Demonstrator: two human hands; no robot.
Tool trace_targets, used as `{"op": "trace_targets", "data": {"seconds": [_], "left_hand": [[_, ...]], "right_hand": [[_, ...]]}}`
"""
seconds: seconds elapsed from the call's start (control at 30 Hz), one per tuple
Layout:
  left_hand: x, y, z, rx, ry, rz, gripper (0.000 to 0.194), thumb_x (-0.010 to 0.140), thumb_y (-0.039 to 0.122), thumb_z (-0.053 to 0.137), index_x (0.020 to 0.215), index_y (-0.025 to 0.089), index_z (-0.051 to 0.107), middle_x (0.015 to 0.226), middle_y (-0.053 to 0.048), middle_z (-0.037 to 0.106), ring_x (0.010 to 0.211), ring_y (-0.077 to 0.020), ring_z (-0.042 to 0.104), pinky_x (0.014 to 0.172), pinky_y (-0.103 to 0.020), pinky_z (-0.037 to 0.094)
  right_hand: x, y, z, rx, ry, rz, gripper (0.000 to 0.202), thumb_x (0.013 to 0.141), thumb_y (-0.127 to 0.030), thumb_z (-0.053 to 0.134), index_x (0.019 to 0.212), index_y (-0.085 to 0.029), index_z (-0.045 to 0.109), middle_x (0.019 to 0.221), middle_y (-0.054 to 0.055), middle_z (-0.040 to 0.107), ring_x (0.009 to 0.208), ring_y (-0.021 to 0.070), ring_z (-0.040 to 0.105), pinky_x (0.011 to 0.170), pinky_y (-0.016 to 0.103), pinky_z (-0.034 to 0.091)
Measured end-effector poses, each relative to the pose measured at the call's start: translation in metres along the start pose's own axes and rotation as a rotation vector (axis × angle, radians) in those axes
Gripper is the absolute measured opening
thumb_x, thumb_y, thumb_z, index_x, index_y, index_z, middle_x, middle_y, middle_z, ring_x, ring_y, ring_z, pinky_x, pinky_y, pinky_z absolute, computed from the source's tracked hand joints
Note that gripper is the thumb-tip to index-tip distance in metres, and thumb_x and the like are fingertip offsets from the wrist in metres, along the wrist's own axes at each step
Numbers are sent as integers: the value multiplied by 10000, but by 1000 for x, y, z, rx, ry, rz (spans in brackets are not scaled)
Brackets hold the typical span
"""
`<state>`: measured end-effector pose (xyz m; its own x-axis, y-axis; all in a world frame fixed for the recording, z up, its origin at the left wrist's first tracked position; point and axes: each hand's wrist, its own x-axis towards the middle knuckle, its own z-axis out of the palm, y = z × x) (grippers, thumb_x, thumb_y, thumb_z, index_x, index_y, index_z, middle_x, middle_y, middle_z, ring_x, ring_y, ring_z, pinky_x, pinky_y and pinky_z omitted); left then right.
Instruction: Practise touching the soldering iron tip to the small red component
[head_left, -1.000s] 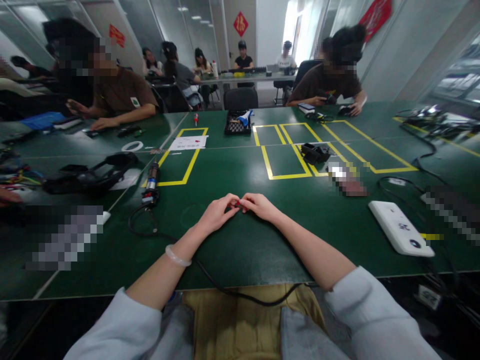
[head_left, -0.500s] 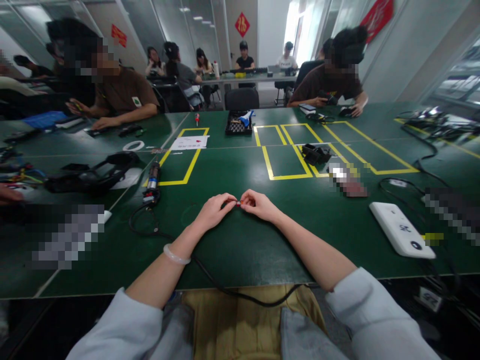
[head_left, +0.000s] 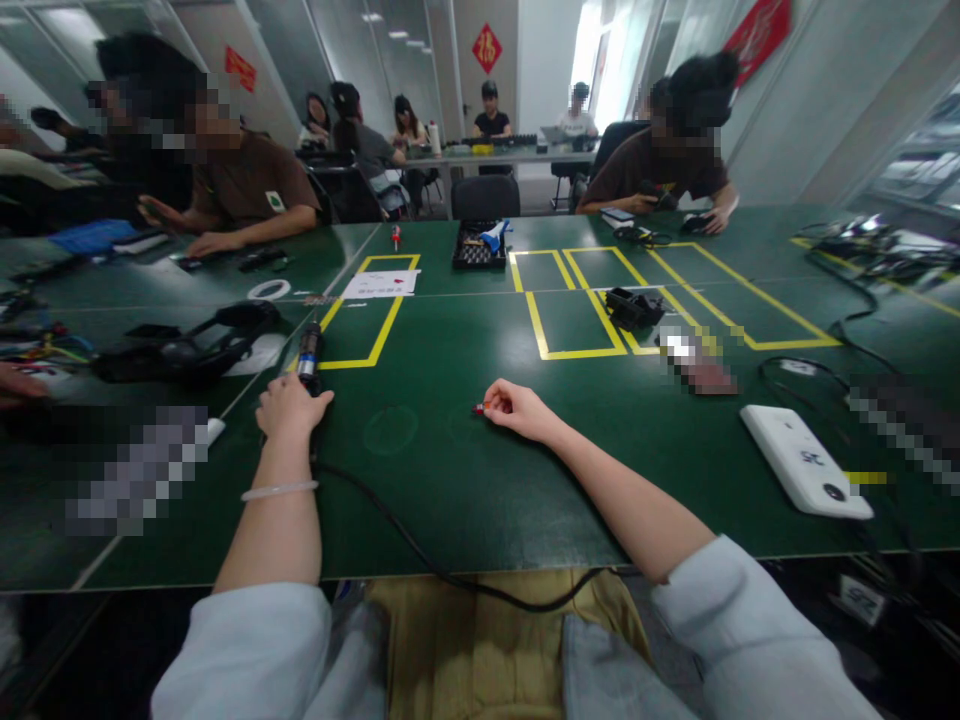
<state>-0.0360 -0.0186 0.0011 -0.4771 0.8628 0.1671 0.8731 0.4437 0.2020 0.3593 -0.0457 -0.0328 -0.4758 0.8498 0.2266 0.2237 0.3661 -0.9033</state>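
Note:
At the left, my left hand (head_left: 291, 408) lies over the rear end of a corded electric screwdriver (head_left: 308, 352), a dark cylinder with a blue band and its tip pointing away from me. The thumb sticks out to the right, apart from the tool, and the other fingers partly show at its end. My right hand (head_left: 510, 408) rests over the table's middle, its fingertips pinched on a small red part (head_left: 478, 409) with a pale bit on it. What kind of part it is cannot be made out.
A black cable (head_left: 390, 520) runs from the screwdriver over the table edge near my lap. Beyond stand a black tray (head_left: 478, 248), a white paper (head_left: 381, 284) and a black bracket-like piece (head_left: 632, 308). A white power bank-like box (head_left: 802, 462) lies right. Co-workers sit across the table.
My left hand has let go of the small red part and moved left onto the rear of the electric screwdriver. My right hand stays in place, still pinching the red part.

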Motion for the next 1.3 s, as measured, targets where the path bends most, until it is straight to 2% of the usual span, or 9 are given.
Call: {"op": "trace_targets", "data": {"seconds": [0.07, 0.2, 0.4, 0.5, 0.6, 0.8, 0.93, 1.1, 1.3], "left_hand": [[7, -6, 0, 18, -55, -29, 716, 725, 503, 684, 1293, 110, 493, 1296, -219, 499, 1157, -436, 482, 858, -541, 424], [11, -5, 2, -13, -87, -67, 725, 714, 518, 679, 1284, 111, 494, 1250, -239, 535, 1136, -447, 505, 833, -553, 448], [2, 9, 12, -107, 21, 15, 586, 684, 502, 689, 1148, 159, 581, 1211, -290, 539, 1147, -486, 487, 835, -608, 425], [-10, 26, 14, -131, 29, 104, 546, 692, 483, 675, 1126, 162, 591, 1166, -292, 558, 1117, -473, 502, 815, -613, 430], [-28, 50, 13, -72, -3, 213, 559, 746, 514, 613, 1182, 166, 571, 1161, -263, 567, 1092, -430, 522, 810, -548, 461], [-68, 101, 14, -37, -77, 489, 647, 808, 524, 556, 1352, 190, 457, 1256, -183, 539, 1135, -378, 483, 838, -468, 475], [-95, 126, 19, -55, -83, 669, 667, 837, 510, 551, 1400, 184, 404, 1303, -150, 512, 1151, -329, 466, 886, -424, 467], [-120, 144, 20, -81, -87, 835, 660, 862, 490, 547, 1417, 180, 371, 1328, -127, 492, 1158, -286, 455, 914, -380, 459], [-131, 151, 18, -115, -118, 960, 666, 866, 467, 549, 1434, 182, 351, 1342, -126, 475, 1162, -283, 453, 935, -389, 455]], "right_hand": [[0, -1, 0, -1, -4, 5, 150, 790, -254, 611, 892, -165, 547, 754, -11, 596, 650, 97, 540, 624, 225, 435], [0, -1, 0, 6, -9, 10, 153, 790, -260, 613, 890, -166, 545, 748, -13, 595, 641, 98, 535, 615, 225, 434], [0, 0, 1, 9, -8, 14, 161, 787, -268, 618, 888, -168, 543, 746, -11, 598, 639, 100, 536, 611, 227, 431], [1, 1, 2, 9, -2, 5, 162, 786, -270, 619, 884, -166, 543, 737, -13, 592, 634, 100, 532, 605, 227, 427], [1, 1, 2, 4, 5, 3, 166, 788, -280, 619, 883, -168, 542, 735, -14, 592, 632, 99, 531, 603, 226, 426], [1, -2, 1, -13, 41, 2, 165, 790, -281, 617, 885, -170, 542, 729, -16, 593, 631, 100, 531, 612, 229, 431], [1, -2, 0, -33, 81, -21, 158, 797, -280, 614, 882, -176, 531, 713, -25, 586, 609, 98, 529, 596, 223, 426], [1, -2, 1, -82, 126, -44, 156, 810, -287, 608, 881, -183, 517, 685, -40, 565, 574, 97, 515, 573, 217, 416], [1, -1, 3, -192, 125, -27, 139, 819, -274, 605, 873, -188, 509, 688, -37, 573, 585, 102, 523, 583, 215, 403]]}}
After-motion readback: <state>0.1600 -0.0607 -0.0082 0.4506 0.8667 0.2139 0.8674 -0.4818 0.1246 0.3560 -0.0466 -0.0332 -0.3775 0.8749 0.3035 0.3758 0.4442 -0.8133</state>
